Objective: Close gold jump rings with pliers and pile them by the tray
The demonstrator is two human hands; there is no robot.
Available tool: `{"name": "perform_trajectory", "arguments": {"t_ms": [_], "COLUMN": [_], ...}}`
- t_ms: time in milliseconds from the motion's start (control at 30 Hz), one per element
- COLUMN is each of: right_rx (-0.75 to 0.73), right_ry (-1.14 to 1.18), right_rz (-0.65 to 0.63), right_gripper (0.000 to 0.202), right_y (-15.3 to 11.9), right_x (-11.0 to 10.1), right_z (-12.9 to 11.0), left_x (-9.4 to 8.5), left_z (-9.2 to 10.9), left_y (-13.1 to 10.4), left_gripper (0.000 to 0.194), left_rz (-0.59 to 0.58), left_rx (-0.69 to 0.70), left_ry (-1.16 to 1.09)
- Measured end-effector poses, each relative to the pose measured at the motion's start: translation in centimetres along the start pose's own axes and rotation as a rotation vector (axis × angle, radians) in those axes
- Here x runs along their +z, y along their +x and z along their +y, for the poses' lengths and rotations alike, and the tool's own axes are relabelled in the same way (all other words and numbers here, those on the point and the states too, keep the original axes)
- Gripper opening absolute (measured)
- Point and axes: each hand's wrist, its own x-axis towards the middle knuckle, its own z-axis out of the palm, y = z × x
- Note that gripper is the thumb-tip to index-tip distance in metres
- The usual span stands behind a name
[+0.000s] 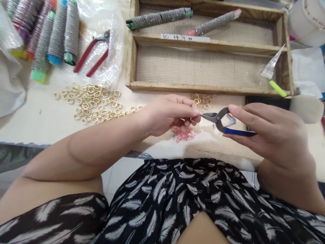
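Note:
My right hand (274, 128) grips blue-handled pliers (240, 131), whose pointed jaws reach my left fingertips. The fingers of my left hand (175, 113) are pinched together at the jaw tips, and part of a small gold ring (193, 120) shows between them. Just below these fingers lies a pile of small pink beads (184, 134) on the table. Behind my left hand is a small group of gold rings (207, 98). A larger pile of gold rings (93, 100) spreads to the left, beyond my forearm.
A wooden tray with mesh compartments (208, 87) stands at the back, holding two wire-wrapped rods (162, 18). Red-handled pliers (85, 56) lie on clear plastic at the left, beside several wrapped rods (57, 37). A white bucket (308, 22) stands back right.

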Motion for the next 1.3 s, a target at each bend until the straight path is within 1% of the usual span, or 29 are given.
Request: {"name": "perform_trajectory", "arguments": {"t_ms": [100,167,200,233,300,333,367,433,600,667,733,833,967,1167,1300], "right_rx": [-0.025,-0.055,-0.094,-0.135,-0.191,-0.189,-0.167,-0.077,0.142,0.213,0.268,0.302,0.288,0.295,0.287], "right_ry": [-0.018,-0.036,-0.047,-0.057,-0.057,-0.033,0.011,0.149,0.637,0.855,1.023,1.187,1.310,1.417,1.421], "right_rz": [0.012,0.042,0.100,0.192,0.283,0.285,0.267,0.190,-0.017,-0.080,-0.138,-0.194,-0.191,-0.176,-0.179], "right_gripper": [0.046,0.046,0.045,0.044,0.048,0.050,0.052,0.056,0.070,0.073,0.071,0.065,0.059,0.050,0.051], "right_y": [-0.1,0.0,0.0,0.1,0.2,0.3,0.3,0.3,0.3,0.4,0.6,1.0,1.5,1.6,1.7], "right_x": [0.2,0.6,0.8,1.1,1.6,1.8,1.9,2.0,2.2,2.4,2.6,2.8,2.9,3.0,3.0], "right_z": [0.2,0.4,0.6,0.7,0.9,1.0,1.0,1.1,1.2,1.0,0.7,0.2,-0.3,-0.5,-0.5], "left_x": [0.0,0.0,0.0,0.0,0.1,0.1,0.2,0.1,0.0,-0.1,-0.1,-0.1,-0.1,-0.1,-0.2], "left_z": [-0.1,-0.5,-0.8,-1.1,-1.7,-1.9,-2.2,-2.4,-2.5,-2.6,-2.7,-3.0,-3.0,-2.9,-3.0], "left_y": [0.0,0.1,0.2,0.3,0.4,0.4,0.3,0.2,-0.1,-0.2,-0.1,-0.1,-0.2,-0.3,-0.3], "left_gripper": [0.022,0.018,0.016,0.014,0.011,0.009,0.008,0.008,0.014,0.015,0.014,0.012,0.011,0.012,0.011], "left_rz": [0.009,-0.011,-0.020,-0.021,0.003,0.028,0.058,0.146,0.414,0.486,0.537,0.575,0.586,0.583,0.573], "left_rx": [0.015,0.062,0.093,0.123,0.183,0.219,0.264,0.392,0.753,0.848,0.915,0.986,1.014,0.997,1.007], "left_ry": [-0.021,-0.132,-0.200,-0.261,-0.319,-0.308,-0.272,-0.142,0.322,0.431,0.489,0.523,0.552,0.577,0.579]}}
